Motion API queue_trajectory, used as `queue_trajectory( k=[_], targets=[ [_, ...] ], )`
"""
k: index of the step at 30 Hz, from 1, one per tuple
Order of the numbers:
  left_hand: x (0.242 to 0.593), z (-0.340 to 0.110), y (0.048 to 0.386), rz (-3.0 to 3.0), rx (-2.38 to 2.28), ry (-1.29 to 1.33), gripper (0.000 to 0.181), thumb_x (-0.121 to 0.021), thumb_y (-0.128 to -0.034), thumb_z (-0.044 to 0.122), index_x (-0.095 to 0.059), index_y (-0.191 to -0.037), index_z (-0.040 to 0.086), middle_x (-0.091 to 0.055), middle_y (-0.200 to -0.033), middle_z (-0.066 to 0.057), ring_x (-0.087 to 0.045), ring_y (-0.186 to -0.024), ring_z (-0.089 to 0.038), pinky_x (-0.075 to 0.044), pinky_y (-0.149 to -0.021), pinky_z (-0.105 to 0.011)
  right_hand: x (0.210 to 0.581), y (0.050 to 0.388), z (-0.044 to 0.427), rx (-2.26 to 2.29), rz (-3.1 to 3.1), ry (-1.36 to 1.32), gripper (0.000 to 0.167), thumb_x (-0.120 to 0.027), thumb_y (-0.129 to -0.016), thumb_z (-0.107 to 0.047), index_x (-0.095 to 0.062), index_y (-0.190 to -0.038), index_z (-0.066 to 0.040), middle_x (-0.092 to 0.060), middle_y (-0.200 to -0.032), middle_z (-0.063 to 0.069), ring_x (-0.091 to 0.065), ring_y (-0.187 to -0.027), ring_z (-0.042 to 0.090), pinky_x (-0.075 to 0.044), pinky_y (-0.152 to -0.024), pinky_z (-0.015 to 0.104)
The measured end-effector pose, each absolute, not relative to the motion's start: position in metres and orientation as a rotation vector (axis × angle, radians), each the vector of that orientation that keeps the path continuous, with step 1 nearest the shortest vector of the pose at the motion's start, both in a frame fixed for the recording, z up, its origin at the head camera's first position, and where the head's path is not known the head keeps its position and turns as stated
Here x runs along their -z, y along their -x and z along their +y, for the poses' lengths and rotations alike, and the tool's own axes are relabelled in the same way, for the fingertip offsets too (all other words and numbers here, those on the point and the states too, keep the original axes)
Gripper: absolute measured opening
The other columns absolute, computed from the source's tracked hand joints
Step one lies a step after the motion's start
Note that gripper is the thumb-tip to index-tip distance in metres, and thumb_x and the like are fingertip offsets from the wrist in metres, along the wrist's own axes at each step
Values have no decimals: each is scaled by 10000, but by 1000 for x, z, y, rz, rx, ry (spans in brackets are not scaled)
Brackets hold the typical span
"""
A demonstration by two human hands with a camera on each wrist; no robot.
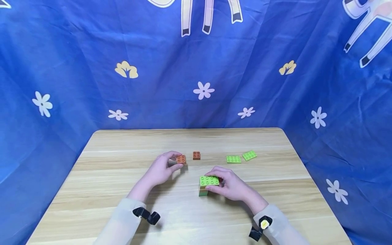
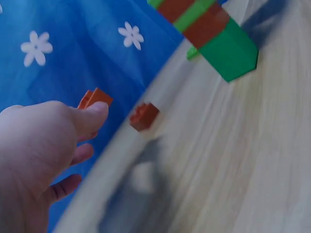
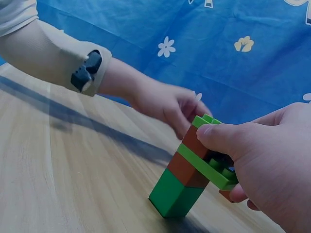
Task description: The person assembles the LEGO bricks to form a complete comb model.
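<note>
An orange brick (image 1: pixel 181 159) is pinched between thumb and fingers of my left hand (image 1: pixel 160 169), above the table; the left wrist view shows the same brick (image 2: pixel 100 97) at the thumb tip. Beside it lies a darker orange-brown brick (image 1: pixel 196 156). My right hand (image 1: pixel 231 184) grips the upper part of a stack topped by a lime plate (image 1: pixel 209 180). In the right wrist view, the stack has a dark green base (image 3: pixel 176 193), with brown bricks (image 3: pixel 187 169) and lime layers alternating above. A lime plate (image 3: pixel 206 167) partway up juts out toward my right hand (image 3: pixel 272 153).
Two lime plates, one straight (image 1: pixel 233 159) and one angled (image 1: pixel 249 155), lie toward the back right of the wooden table (image 1: pixel 116 160). A blue patterned cloth (image 1: pixel 165 102) hangs behind and along both sides.
</note>
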State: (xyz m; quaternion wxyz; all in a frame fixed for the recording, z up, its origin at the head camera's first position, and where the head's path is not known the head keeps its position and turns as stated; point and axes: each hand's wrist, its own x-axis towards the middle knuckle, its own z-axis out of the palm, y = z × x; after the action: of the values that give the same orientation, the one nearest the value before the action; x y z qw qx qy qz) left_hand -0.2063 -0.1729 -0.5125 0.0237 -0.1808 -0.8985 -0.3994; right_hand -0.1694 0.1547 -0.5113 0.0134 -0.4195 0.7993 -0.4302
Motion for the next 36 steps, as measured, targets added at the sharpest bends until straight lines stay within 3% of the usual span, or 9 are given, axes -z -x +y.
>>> queue_trajectory(
  k=[11,20,26,36],
  targets=[
    [472,-146,172,-2681,1273,693,435,-783,-980,321,-683,-1377,174,-713,-1235,55,-649,-1145,-183,-549,-908,-525,513,169,155,1342,2488,1285,337,-776,-991,-336,-699,-1292,-208,-660,-1120,-109,-590,-792,62,-545,-620,241],
    [463,-124,150,-2649,1331,832,422,-799,-970,255,-682,-1374,221,-684,-1304,131,-628,-1218,-140,-513,-1040,-496,513,169,152,1392,2465,1322,324,-803,-972,-277,-713,-1274,-203,-662,-1096,-100,-595,-801,72,-552,-615,251],
    [470,-113,143,-2634,1363,864,414,-814,-955,287,-697,-1348,231,-682,-1265,173,-636,-1163,-131,-533,-985,-523,512,167,152,1421,2443,1328,302,-809,-968,-247,-718,-1254,-219,-668,-1101,-89,-590,-773,71,-540,-585,244],
    [479,-104,136,-2654,1291,853,419,-829,-936,353,-720,-1312,205,-681,-1261,177,-633,-1156,-97,-514,-1004,-453,512,168,152,1408,2453,1361,291,-813,-963,-244,-720,-1236,-211,-661,-1088,-102,-591,-796,66,-542,-600,240]
  ],
)
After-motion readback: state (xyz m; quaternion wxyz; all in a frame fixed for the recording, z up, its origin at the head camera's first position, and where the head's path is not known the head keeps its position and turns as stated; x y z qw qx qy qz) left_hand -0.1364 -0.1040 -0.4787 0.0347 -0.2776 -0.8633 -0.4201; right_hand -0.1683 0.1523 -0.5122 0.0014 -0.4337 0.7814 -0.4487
